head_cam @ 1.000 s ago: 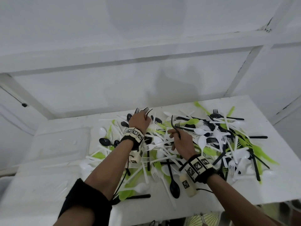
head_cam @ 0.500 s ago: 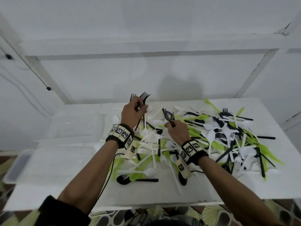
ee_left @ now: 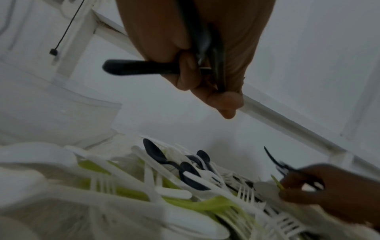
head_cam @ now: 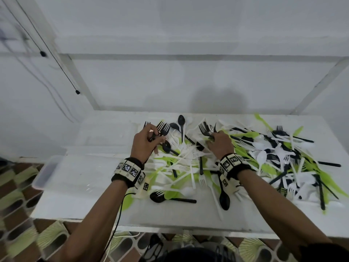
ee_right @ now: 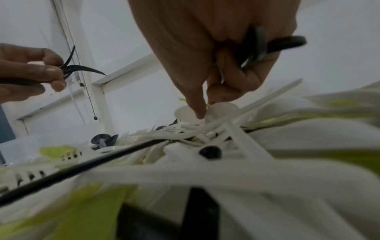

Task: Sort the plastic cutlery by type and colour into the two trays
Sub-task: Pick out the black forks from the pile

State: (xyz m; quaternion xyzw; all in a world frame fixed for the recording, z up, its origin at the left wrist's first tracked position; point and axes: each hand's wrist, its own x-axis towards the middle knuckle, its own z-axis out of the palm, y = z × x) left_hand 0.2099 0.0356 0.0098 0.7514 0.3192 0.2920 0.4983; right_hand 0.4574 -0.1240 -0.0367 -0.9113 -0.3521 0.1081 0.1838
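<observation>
Hands both hold black forks: left hand [head_cam: 144, 143] grips a bunch [head_cam: 162, 128]; right hand [head_cam: 220, 143] grips several [head_cam: 204, 131]. Align handles before adding more from the pile [head_cam: 264, 157] at centre frame.

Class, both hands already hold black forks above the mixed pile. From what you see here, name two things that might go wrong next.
1. The left hand grips several black forks in a loose, splayed bunch; one may slip back into the pile.
2. The right hand, holding black forks too, probes with a finger among tangled white forks and green pieces; lifting one could drag others along or off the table edge.
</observation>
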